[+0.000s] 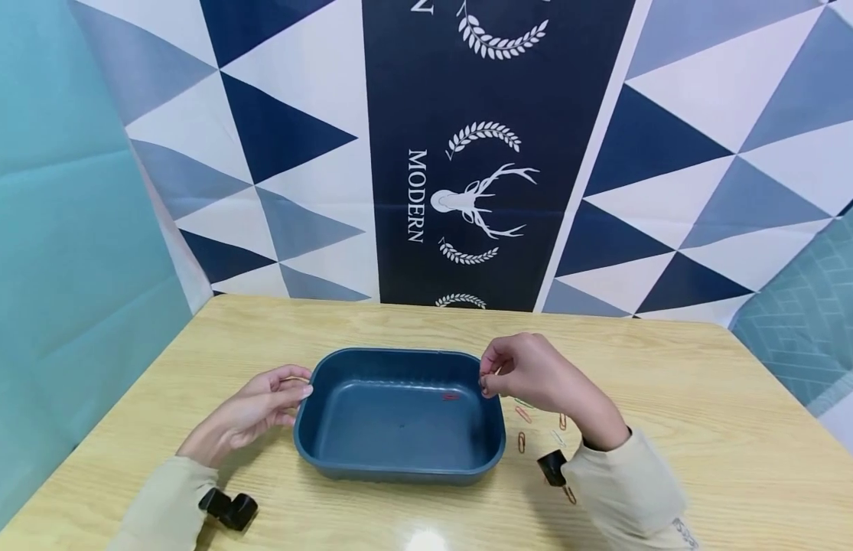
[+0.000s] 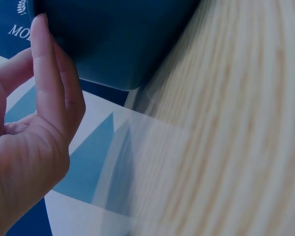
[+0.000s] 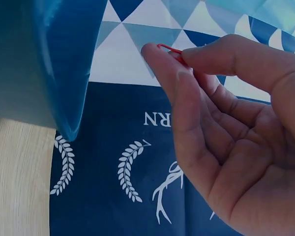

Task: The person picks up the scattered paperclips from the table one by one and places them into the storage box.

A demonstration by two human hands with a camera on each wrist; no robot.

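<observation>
A dark blue rectangular bin (image 1: 398, 471) stands on the table, with a red paper clip (image 1: 450, 397) lying on its floor. At its left end my left hand (image 1: 257, 405) touches the rim with extended fingertips; in the left wrist view the fingers (image 2: 45, 73) reach up along the bin's outer wall (image 2: 123, 44). Over the bin's right rim is my right hand (image 1: 529, 371). Its thumb and index finger pinch a red paper clip (image 3: 169, 48), seen in the right wrist view beside the bin's wall (image 3: 64, 73).
Several paper clips lie right of the bin, among them an orange one (image 1: 521, 441) and a white one (image 1: 558, 438), partly beneath the right forearm. Behind the wooden table (image 1: 261, 329) hangs a patterned cloth (image 1: 316, 191).
</observation>
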